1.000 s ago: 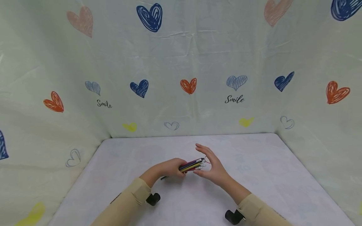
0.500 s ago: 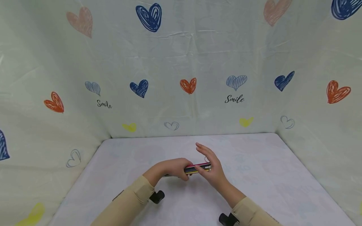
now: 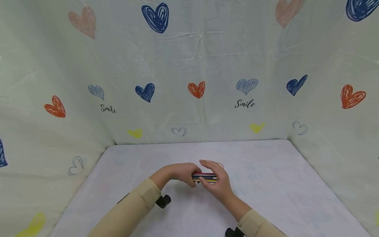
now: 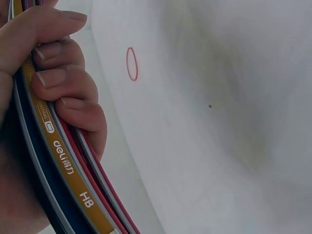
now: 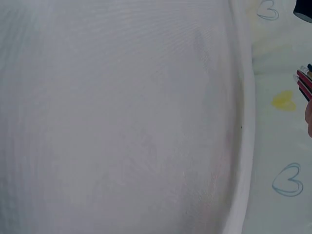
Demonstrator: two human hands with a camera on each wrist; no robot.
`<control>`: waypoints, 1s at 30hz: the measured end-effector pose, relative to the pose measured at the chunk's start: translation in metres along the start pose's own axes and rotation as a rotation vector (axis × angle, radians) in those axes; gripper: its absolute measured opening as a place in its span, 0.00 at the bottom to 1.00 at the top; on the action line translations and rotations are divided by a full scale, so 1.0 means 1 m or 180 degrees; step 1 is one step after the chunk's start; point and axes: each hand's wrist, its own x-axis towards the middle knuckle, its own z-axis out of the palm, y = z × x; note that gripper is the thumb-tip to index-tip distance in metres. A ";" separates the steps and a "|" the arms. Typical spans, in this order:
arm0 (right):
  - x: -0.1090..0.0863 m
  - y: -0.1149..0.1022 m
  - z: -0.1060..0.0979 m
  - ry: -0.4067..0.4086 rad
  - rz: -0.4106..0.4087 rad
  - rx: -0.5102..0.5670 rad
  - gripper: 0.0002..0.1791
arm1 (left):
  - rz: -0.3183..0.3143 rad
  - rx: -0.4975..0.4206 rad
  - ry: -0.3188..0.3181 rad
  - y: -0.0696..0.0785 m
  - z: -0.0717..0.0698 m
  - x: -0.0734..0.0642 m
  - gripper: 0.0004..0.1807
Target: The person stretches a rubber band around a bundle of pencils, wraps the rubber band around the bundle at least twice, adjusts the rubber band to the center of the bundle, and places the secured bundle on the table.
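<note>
My left hand grips a bundle of pencils round its middle, held roughly level. In the left wrist view the curled fingers wrap red, dark blue and grey pencils and a yellow-brown pencil marked HB. My right hand is at the bundle's right end, its palm facing the pencil ends, with the thumb in front and the other fingers stretched out above and behind. The pencil ends show at the edge of the right wrist view.
A thin red loop, like a rubber band, shows on the white table beyond the hands. A curtain printed with hearts stands behind and at both sides. Black cameras sit under the sleeves.
The bundle has swung level and its ends have gone from showing loose to lying against my right palm. The right hand has moved left and lowered its fingers; the left hand has shifted slightly right.
</note>
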 end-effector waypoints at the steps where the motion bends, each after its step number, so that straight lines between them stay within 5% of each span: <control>1: 0.000 0.000 0.001 0.0048 -0.0010 -0.0009 0.27 | -0.0014 -0.0029 -0.0010 0.000 0.000 0.000 0.11; 13: 0.015 -0.034 -0.002 0.0140 0.0085 0.0294 0.14 | 0.0013 0.0027 -0.0071 0.003 -0.001 -0.001 0.11; 20: 0.017 -0.032 -0.005 0.0079 0.0133 0.0214 0.12 | 0.0077 0.0085 -0.0096 0.005 -0.005 -0.005 0.11; 30: 0.017 -0.033 -0.004 0.0358 0.0176 0.0022 0.14 | 0.0055 -0.0037 -0.0083 0.008 -0.005 -0.006 0.11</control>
